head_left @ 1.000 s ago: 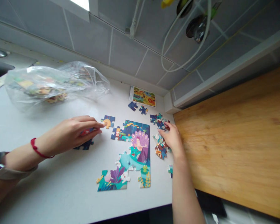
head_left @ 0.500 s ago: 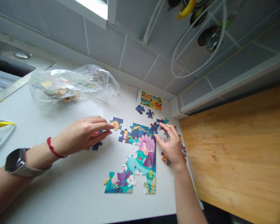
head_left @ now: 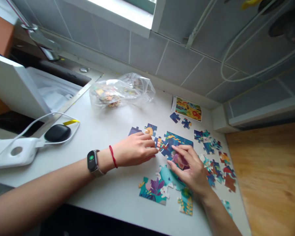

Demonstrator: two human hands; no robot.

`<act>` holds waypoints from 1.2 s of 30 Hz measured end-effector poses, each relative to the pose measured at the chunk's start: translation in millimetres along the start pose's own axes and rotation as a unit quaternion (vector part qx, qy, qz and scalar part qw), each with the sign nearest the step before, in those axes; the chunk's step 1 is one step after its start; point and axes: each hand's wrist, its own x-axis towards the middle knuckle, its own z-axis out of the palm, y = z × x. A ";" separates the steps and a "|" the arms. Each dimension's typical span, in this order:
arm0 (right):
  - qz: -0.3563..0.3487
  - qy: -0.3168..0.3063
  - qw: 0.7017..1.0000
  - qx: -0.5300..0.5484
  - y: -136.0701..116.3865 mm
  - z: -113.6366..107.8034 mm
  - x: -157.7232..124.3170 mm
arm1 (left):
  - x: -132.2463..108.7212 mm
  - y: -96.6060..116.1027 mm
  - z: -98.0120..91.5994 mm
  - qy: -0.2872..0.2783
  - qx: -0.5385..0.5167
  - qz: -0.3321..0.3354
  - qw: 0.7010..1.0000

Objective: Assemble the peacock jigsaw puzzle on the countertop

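My left hand (head_left: 136, 149) rests at the left edge of the partly joined puzzle, fingers bent together; what lies under them is hidden. My right hand (head_left: 190, 165) is over the puzzle's middle, thumb and fingertips closed around a dark blue puzzle piece (head_left: 166, 150) beside the left part of the puzzle. The joined section (head_left: 170, 177) shows a blue top, a teal band and part of a purple figure under my right hand. A piece with an orange round shape (head_left: 150, 129) and a purple piece (head_left: 134, 131) lie just above my left hand.
Loose pieces (head_left: 215, 167) are scattered at the right. A picture card (head_left: 188, 108) and two blue pieces lie at the back. A clear plastic bag (head_left: 121, 93) of pieces stands behind my left hand. At the left are a white charger (head_left: 17, 152), a cable and a black case (head_left: 57, 133).
The camera view has swung left. My right hand has moved left across the puzzle with the dark blue piece, now near my left hand. My left hand has come closer to the puzzle.
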 end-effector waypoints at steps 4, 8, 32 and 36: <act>-0.008 0.024 1.000 0.001 2.7 -1.7 0.1 | 7.2 5.6 2.9 -0.016 0.083 0.031 0.996; -0.008 0.042 0.999 0.007 2.0 -3.4 -0.2 | 17.8 8.2 -0.4 -0.059 0.136 0.044 0.988; -0.062 0.043 0.996 0.043 -2.3 12.9 -3.6 | 21.2 6.8 -12.2 -0.080 -0.322 -0.310 0.891; -0.098 0.008 0.994 0.036 -5.1 10.8 -1.1 | 14.7 3.8 -12.9 -0.101 -0.293 -0.292 0.905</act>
